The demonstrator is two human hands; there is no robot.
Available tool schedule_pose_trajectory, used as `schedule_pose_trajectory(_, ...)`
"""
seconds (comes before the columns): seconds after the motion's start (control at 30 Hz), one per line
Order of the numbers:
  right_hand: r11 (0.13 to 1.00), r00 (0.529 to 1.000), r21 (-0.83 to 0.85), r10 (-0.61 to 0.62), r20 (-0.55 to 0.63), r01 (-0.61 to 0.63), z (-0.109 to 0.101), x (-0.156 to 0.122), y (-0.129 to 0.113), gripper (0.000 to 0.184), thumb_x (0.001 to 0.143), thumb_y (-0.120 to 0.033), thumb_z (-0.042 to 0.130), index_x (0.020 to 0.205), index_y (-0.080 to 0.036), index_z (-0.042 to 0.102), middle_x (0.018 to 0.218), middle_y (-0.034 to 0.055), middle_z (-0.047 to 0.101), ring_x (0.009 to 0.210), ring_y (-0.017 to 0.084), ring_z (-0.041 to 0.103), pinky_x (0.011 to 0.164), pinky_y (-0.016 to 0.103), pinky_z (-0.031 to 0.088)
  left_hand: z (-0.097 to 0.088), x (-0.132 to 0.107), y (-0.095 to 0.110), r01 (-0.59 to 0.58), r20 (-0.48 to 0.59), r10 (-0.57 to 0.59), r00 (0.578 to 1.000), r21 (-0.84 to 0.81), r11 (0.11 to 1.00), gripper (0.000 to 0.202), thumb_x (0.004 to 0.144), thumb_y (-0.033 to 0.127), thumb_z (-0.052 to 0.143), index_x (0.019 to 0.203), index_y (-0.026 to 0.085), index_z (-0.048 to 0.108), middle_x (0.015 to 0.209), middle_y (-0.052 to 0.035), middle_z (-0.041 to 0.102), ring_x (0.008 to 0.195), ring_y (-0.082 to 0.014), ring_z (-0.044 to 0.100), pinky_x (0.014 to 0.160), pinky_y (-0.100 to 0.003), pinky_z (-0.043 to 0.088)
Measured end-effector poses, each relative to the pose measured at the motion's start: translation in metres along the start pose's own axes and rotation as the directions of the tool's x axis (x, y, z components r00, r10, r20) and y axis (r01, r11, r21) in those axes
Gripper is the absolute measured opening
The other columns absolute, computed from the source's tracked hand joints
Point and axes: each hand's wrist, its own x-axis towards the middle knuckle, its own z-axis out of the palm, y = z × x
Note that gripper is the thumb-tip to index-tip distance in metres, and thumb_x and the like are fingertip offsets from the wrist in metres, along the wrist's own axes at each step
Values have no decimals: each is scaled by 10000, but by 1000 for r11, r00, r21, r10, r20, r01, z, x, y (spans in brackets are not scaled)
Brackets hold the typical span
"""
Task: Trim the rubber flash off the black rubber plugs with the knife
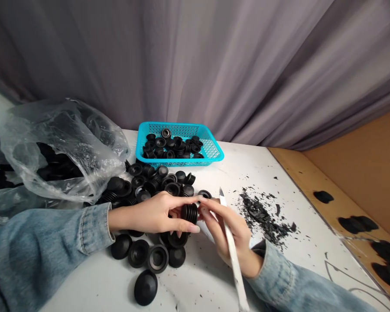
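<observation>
Between the thumb and fingers of my left hand (152, 214) is a black ribbed rubber plug (190, 213), tilted so its rings face right. My right hand (230, 232) is closed around a slim white-handled knife (231, 251); its short pointed blade sticks up past the knuckles, away from the plug. The fingertips of the right hand meet the plug's right side and nearly touch the left index finger. Loose black plugs (157, 258) lie under and around the left hand, some cup side up, others dome side up.
Behind the pile stands a turquoise perforated basket (178, 161) with several plugs inside. A clear plastic bag (74, 130) holding more black pieces lies at left. Black rubber shavings (263, 214) are scattered at right. Black discs (323, 196) rest on the wooden strip (287, 169). A grey curtain (195, 60) hangs behind.
</observation>
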Motion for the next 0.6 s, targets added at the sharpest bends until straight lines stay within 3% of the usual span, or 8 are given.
schedule_pose_trajectory(0.13, 989, 988, -80, -119, 97, 127, -9, 9, -1, 409, 800, -23, 522, 1156, -215, 578, 751, 24, 642, 636, 130, 596, 559, 254, 512, 0, -1, 1, -4, 47, 8, 999, -87, 996, 445, 826, 286, 591, 1249, 161, 533, 587, 16, 645, 521, -111, 588, 509, -181, 448)
schedule_pose_trajectory(0.33, 908, 936, -241, -309, 169, 343, -14, 13, 2, 466, 801, -54, 552, 1244, -196, 522, 634, -4, 585, 552, 128, 530, 496, 266, 439, 0, -1, 0, 68, 55, -59, 997, -178, 982, 519, 824, 287, 593, 1313, 168, 465, 567, 16, 647, 511, -123, 610, 509, -194, 482)
schedule_pose_trajectory(0.43, 879, 903, -238, -362, 230, 413, -18, 13, 6, 470, 829, -48, 514, 1288, -145, 478, 652, 19, 596, 586, 145, 547, 505, 285, 420, 0, 0, 1, 64, 36, -60, 998, -143, 988, 533, 804, 278, 614, 1305, 181, 462, 650, 12, 657, 561, -114, 605, 532, -193, 464)
schedule_pose_trajectory(0.53, 843, 858, -247, -390, 334, 478, -24, 17, 4, 448, 864, -59, 445, 1311, -99, 439, 662, 39, 611, 625, 164, 559, 524, 301, 421, 1, 0, 2, 134, 42, -127, 991, -239, 962, 625, 731, 300, 684, 1278, 198, 400, 809, -6, 663, 645, -116, 606, 565, -199, 461)
schedule_pose_trajectory(0.6, 811, 823, -264, -397, 406, 522, -29, 21, 0, 433, 887, -73, 386, 1319, -87, 417, 638, 32, 603, 604, 161, 547, 507, 297, 411, 2, 1, 1, 191, 52, -184, 982, -311, 931, 629, 659, 332, 738, 1165, 191, 391, 833, -14, 650, 639, -114, 589, 536, -194, 445)
